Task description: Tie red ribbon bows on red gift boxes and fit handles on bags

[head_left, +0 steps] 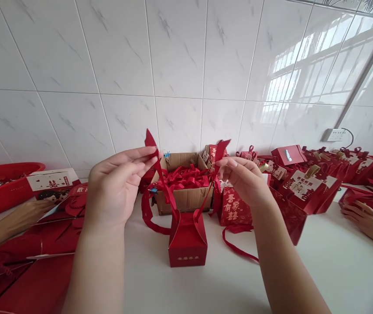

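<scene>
A small red box with pale lettering on its front stands upright on the white table. Red ribbon runs up from both sides of its top and spreads apart into two ends. My left hand pinches one end between thumb and fingers, with the pointed tip sticking up above. On the other side, my right hand pinches the second end, its tip also showing above the fingers. Both hands are raised above the box and do not touch it.
Behind the box sits a cardboard carton of red ribbons. Finished-looking red boxes crowd the right. Flat red packaging and a red basin lie left. Other people's hands show at the left and right edges. A tiled wall stands behind.
</scene>
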Tool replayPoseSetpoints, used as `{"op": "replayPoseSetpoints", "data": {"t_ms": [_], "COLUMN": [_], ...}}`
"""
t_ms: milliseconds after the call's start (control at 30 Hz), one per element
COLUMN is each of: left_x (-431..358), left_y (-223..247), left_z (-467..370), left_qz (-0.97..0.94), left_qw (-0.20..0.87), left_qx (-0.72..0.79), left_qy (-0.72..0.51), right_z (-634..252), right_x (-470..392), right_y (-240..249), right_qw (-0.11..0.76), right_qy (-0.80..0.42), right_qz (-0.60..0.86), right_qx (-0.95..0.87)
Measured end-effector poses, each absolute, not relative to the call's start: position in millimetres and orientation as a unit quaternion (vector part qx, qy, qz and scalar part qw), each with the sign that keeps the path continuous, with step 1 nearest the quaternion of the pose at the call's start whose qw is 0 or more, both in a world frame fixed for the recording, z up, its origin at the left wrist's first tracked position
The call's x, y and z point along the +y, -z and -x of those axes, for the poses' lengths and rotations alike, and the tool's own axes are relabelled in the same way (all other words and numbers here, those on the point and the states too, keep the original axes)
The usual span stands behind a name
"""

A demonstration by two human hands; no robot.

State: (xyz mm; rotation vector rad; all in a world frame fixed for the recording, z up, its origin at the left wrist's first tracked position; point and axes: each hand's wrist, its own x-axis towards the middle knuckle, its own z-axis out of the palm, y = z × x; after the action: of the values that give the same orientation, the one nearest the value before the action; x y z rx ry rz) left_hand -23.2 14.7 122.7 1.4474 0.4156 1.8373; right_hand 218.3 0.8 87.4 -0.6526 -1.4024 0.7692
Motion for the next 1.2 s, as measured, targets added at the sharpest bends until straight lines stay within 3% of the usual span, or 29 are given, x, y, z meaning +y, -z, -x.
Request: {"op": "replayPoseSetpoints", "data": {"t_ms": [233,500,1200], "left_x": [10.7,6.5,6.1], "left_y": [-118.9,-112.9,-111.3], "left_z": [18.2,-1.2,-2.5], "left_qz": [-0.648,-0.636,-0.656], "left_qw": [0.362,0.339,0.315], "left_qx": [0.215,0.217,0.230], "left_qy": [-0.635,-0.659,-0.646], "right_z": [-204.6,-194.1,-196.4], "right_x": [-6.5,-12.8,-21.3], "right_y": [-88.0,-89.0,-90.2], "right_qw": [0.677,0.675,0.683], "right_qy": [-0.239,-0.153,-0.150], "right_qz": [0.302,0.312,0.296], "right_qx": [-0.627,-0.650,-0.650]}}
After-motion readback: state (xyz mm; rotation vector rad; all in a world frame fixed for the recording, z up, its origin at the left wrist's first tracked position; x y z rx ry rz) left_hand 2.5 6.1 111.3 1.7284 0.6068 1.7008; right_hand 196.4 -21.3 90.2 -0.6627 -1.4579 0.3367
